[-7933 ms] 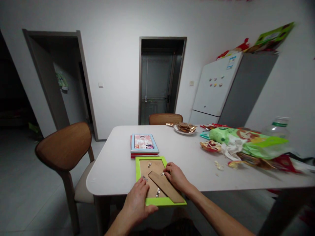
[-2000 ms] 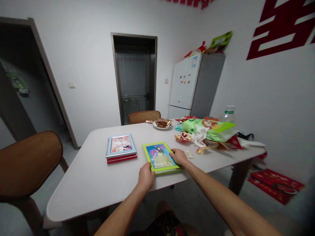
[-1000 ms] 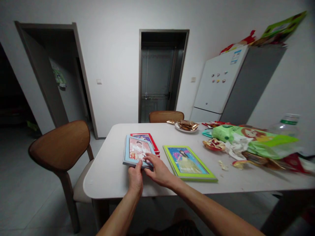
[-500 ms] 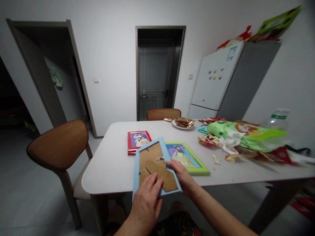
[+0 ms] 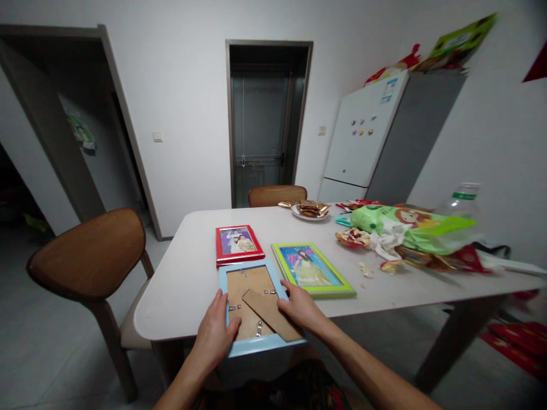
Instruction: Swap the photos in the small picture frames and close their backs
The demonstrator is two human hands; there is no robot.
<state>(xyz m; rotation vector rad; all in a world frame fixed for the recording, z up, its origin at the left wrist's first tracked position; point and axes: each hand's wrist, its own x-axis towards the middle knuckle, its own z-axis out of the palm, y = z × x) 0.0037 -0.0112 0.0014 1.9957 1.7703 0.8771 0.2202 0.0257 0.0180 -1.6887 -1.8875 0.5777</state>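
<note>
A light blue picture frame (image 5: 252,345) lies back side up at the near table edge, its front hidden. Brown backing board, metal clips and a slanted stand flap (image 5: 271,313) show on it. My left hand (image 5: 215,328) is closed around the frame's left side, thumb on the backing. On the opposite side my right hand (image 5: 300,304) grips the rim, with its thumb on the stand flap. Just beyond is a red picture frame (image 5: 239,245) with a photo, face up. A green picture frame (image 5: 314,270) lies to the right, also face up.
On the white table (image 5: 183,273) stands a plate (image 5: 310,216) of wrapped snacks. To the right lie an opened pomegranate (image 5: 354,238), crumpled tissue, a green bag (image 5: 410,225) and a clear bottle (image 5: 464,202). A wooden chair (image 5: 92,253) is at the left.
The blue frame has been lowered and levelled toward the table. My left hand has moved from the backing to the left rim. The stand flap now sits at a different slant.
</note>
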